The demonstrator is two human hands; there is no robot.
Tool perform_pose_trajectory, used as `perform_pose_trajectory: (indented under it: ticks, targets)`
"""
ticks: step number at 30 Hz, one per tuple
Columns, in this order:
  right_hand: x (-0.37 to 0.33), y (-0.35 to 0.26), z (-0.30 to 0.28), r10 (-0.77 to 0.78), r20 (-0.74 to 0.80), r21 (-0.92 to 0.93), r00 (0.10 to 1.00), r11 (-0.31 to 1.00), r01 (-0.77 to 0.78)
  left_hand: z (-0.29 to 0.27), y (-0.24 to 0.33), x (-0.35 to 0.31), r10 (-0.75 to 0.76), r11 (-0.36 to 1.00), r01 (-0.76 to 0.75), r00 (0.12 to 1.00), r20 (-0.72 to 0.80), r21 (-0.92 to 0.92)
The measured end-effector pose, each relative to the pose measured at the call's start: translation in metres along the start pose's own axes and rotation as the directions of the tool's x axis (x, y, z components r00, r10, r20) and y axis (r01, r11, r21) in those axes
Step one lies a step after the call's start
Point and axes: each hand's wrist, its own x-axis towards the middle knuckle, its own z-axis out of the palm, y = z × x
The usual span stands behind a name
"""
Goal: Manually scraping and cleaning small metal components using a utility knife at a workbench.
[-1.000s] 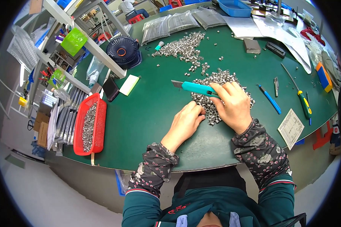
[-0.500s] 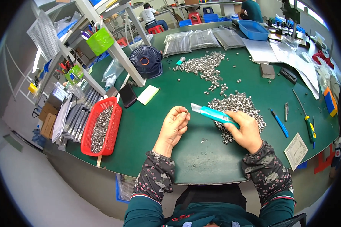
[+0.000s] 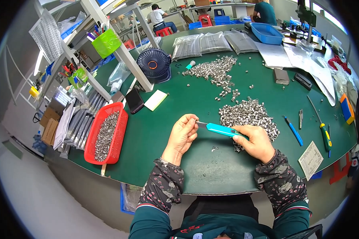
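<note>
In my right hand (image 3: 258, 144) is a teal utility knife (image 3: 222, 130), its blade pointing left. My left hand (image 3: 181, 137) pinches a small metal piece (image 3: 196, 120) between thumb and forefinger, mostly hidden by the fingertips. The blade's tip meets that piece, or lies right against it. Behind the knife spreads a heap of small silvery metal rings (image 3: 251, 113), partly covered by my right hand. Tiny shavings (image 3: 214, 149) lie on the green table (image 3: 223, 175) below the hands.
A red basket (image 3: 122, 133) of small metal parts stands at left. Farther back are a second heap of parts (image 3: 217, 71), a fan (image 3: 153, 65) and a phone (image 3: 135, 100). At right lie a blue-handled tool (image 3: 294, 131) and a screwdriver (image 3: 326, 136). Two people sit in the background.
The knife has tilted flatter, and its blade has moved down and left to the small piece in my left hand. The left hand has stayed nearly still.
</note>
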Motion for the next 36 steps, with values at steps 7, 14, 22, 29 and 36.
perform_pose_trajectory:
  ticks: [7,14,22,29,36]
  targets:
    - [-0.0027,-0.0036,0.0025,-0.066,-0.073,-0.148,0.995,0.987,0.054,0.0013,-0.0005,-0.0013,0.012,0.996,-0.006,0.998,-0.062,0.09]
    - [-0.0033,-0.0094,0.0021,-0.14,-0.121,-0.28,0.983,0.955,0.102,0.0063,0.0004,-0.0018,0.008,0.977,0.026,0.988,-0.155,0.212]
    - [-0.0029,-0.009,0.003,-0.167,-0.126,-0.314,0.978,0.942,0.12,0.0065,0.0013,-0.0017,0.002,0.963,0.043,0.986,-0.168,0.266]
    - [-0.003,-0.0083,0.0036,-0.184,-0.117,-0.322,0.976,0.937,0.138,0.0066,0.0028,-0.0026,-0.034,0.961,0.084,0.981,-0.189,0.262]
    - [-0.0037,-0.0082,0.0036,-0.196,-0.108,-0.328,0.975,0.933,0.151,0.0029,0.005,-0.003,-0.081,0.955,0.126,0.982,-0.172,0.27]
